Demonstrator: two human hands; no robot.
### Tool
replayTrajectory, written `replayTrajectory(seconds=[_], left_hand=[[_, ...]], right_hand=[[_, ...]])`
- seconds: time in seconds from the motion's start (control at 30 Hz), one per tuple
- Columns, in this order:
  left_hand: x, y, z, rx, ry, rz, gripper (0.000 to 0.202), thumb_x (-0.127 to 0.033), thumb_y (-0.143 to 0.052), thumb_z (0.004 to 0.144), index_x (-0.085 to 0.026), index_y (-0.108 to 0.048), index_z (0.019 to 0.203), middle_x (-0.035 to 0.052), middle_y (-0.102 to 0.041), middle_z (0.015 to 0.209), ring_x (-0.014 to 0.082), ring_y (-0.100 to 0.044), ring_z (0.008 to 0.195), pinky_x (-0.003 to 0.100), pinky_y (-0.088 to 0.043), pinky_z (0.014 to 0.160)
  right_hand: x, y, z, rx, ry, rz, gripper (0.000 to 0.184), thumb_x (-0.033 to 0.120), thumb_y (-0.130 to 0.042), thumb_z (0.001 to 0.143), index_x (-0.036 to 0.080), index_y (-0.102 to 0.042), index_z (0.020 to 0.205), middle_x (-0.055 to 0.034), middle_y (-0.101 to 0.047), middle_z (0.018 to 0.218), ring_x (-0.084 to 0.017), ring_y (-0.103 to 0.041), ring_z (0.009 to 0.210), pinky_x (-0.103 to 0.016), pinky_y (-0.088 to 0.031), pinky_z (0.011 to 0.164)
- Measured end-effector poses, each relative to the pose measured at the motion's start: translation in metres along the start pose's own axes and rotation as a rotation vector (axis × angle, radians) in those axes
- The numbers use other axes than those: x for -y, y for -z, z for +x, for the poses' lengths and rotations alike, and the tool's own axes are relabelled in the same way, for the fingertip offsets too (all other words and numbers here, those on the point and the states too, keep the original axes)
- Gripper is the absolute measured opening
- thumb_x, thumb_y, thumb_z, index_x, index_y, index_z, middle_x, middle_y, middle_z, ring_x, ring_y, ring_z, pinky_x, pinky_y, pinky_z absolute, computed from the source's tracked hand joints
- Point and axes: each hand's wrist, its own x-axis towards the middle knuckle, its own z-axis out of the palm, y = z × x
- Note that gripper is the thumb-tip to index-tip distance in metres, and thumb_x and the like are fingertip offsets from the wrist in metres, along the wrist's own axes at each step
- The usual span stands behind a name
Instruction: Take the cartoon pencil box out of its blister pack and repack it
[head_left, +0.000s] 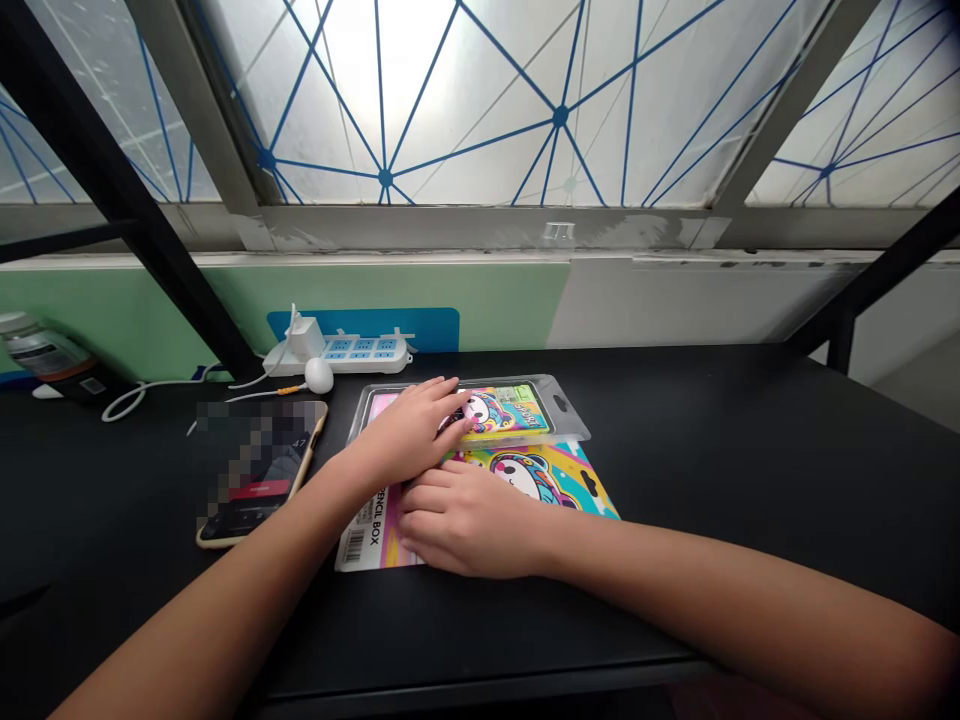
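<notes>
Pencil box card (574, 485): flat on the black table (712, 450), under the right hand.
Right hand (465, 520): grip apart, fingers flat on the card.
Left hand (409, 430): grip apart, palm down on the clear blister pack (525, 408) just behind the card.
Phone (255, 470): left of the card.
Power strip (360, 352): farthest, by the wall.

- A black table (750, 450) stands against the wall.
- The wall band (495, 300) is green at the left and white at the right.
- Frosted windows (465, 90) with blue line patterns let in bright daylight.
- Black metal struts (112, 190) slant across them.
</notes>
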Motion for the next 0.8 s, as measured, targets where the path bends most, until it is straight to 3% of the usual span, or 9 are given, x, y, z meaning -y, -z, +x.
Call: replayTrajectory(seconds=[0.07,0.17,0.27,0.37,0.47,0.63,0.8], left_hand=[[-0.003,0.004,-0.001,-0.046,0.017,-0.016,0.04,-0.04,-0.045,0.105,-0.019,-0.068,0.131,0.01,-0.066,0.141,0.028,-0.058,0.133,0.043,-0.046,0.111],[-0.005,0.011,-0.001,-0.101,0.049,-0.022,0.036,-0.036,-0.042,0.105,-0.021,-0.073,0.116,0.0073,-0.076,0.117,0.0253,-0.069,0.11,0.04,-0.055,0.096],[-0.003,0.016,-0.001,-0.11,0.066,-0.004,0.031,-0.035,-0.047,0.103,-0.021,-0.073,0.111,0.0077,-0.077,0.112,0.027,-0.068,0.105,0.042,-0.055,0.09],[0.002,0.019,-0.001,-0.083,0.067,0.017,0.029,-0.035,-0.051,0.101,-0.021,-0.072,0.114,0.0087,-0.075,0.116,0.0284,-0.066,0.108,0.043,-0.054,0.092],[0.005,0.02,0.0,-0.057,0.074,0.036,0.033,-0.037,-0.054,0.1,-0.019,-0.068,0.124,0.0101,-0.072,0.124,0.0298,-0.063,0.116,0.044,-0.052,0.096],[0.003,0.018,0.0,-0.042,0.09,0.064,0.036,-0.042,-0.053,0.1,-0.02,-0.067,0.126,0.0111,-0.07,0.127,0.0316,-0.061,0.118,0.047,-0.049,0.098],[0.002,0.019,-0.002,-0.041,0.106,0.094,0.04,-0.048,-0.051,0.102,-0.019,-0.067,0.125,0.0117,-0.07,0.125,0.0327,-0.06,0.117,0.048,-0.048,0.097]], right_hand=[[-0.007,0.009,-0.004,-0.019,-0.065,-0.026,0.033,0.026,-0.043,0.104,0.02,-0.068,0.084,-0.005,-0.072,0.084,-0.019,-0.06,0.082,-0.034,-0.048,0.083],[-0.03,0.033,-0.018,-0.059,-0.328,-0.045,0.036,0.033,-0.045,0.103,0.022,-0.066,0.077,-0.0062,-0.069,0.081,-0.021,-0.059,0.081,-0.038,-0.048,0.083],[-0.062,0.057,-0.043,-0.076,-0.552,-0.066,0.031,0.035,-0.047,0.102,0.018,-0.069,0.089,-0.0114,-0.069,0.091,-0.025,-0.061,0.087,-0.041,-0.05,0.078],[-0.091,0.07,-0.067,-0.003,-0.685,-0.017,0.029,0.045,-0.057,0.097,0.02,-0.071,0.099,-0.0123,-0.068,0.101,-0.026,-0.064,0.092,-0.04,-0.054,0.078],[-0.106,0.073,-0.079,0.087,-0.751,0.04,0.042,0.057,-0.06,0.092,0.021,-0.071,0.11,-0.0138,-0.066,0.11,-0.031,-0.063,0.104,-0.044,-0.056,0.086],[-0.11,0.072,-0.079,0.216,-0.808,0.125,0.067,0.069,-0.066,0.082,0.019,-0.066,0.126,-0.0161,-0.061,0.121,-0.034,-0.061,0.113,-0.047,-0.055,0.092],[-0.11,0.07,-0.076,0.19,-0.844,0.109,0.065,0.064,-0.074,0.077,0.02,-0.065,0.124,-0.0159,-0.058,0.122,-0.036,-0.058,0.116,-0.051,-0.051,0.097]])
